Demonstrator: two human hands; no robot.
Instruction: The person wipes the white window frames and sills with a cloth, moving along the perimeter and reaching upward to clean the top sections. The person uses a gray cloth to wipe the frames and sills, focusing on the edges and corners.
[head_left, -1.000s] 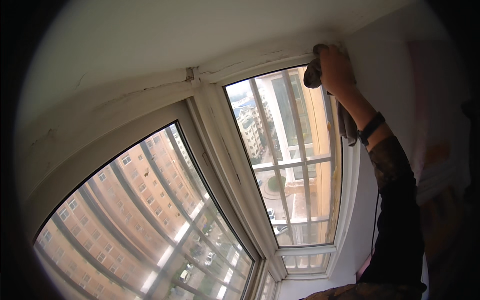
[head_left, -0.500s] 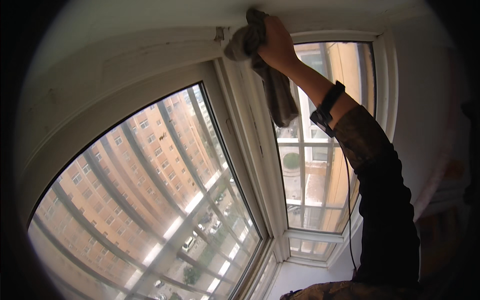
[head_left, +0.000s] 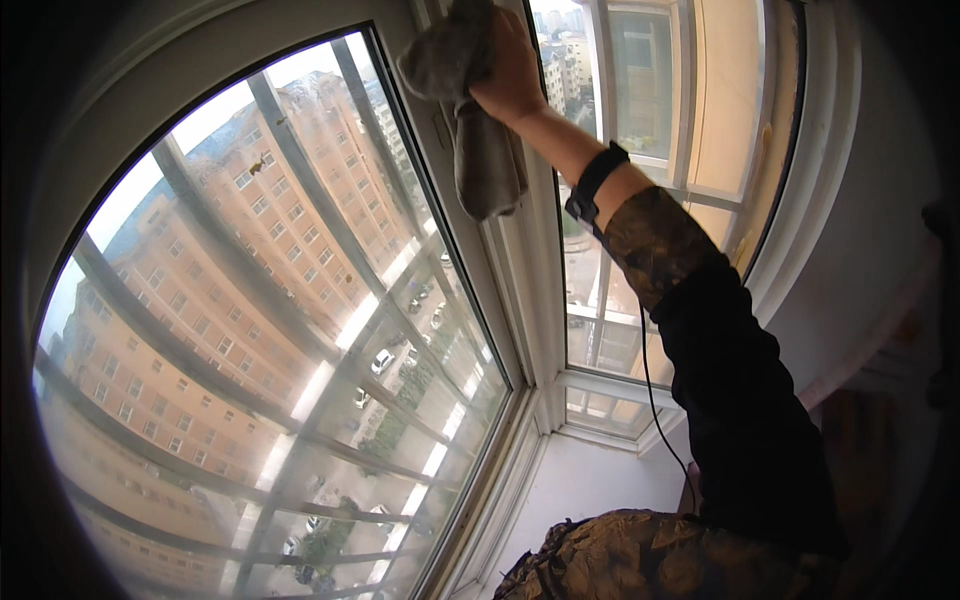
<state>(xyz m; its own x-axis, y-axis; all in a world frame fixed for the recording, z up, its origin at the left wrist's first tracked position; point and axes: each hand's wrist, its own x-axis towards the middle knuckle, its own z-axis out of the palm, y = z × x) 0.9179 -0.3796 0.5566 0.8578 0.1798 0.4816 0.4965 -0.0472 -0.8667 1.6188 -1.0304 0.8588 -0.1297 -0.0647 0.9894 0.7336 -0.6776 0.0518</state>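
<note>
My right hand [head_left: 512, 72] is raised high, its fingers closed on a grey-brown cloth [head_left: 485, 165]. Part of the cloth is bunched against the white corner post between two windows, and the rest hangs below the hand. Left of it is the large window pane [head_left: 300, 250] in its pale frame [head_left: 395, 120]. To the right of the hand stands the narrower window [head_left: 640, 100]. A black strap [head_left: 600, 180] with a small device circles my right wrist, with a thin cable [head_left: 648, 380] running down from it. My left hand is out of view.
Bars [head_left: 300, 180] cross outside the large pane, with an apartment building and parked cars beyond. A white sill [head_left: 545, 490] lies below the corner. A small lower pane [head_left: 605, 410] sits under the right window. Patterned brown clothing [head_left: 650, 555] fills the bottom edge.
The view has shifted. My right hand and the cloth have moved from the top of the corner by the ceiling down along the post between the windows.
</note>
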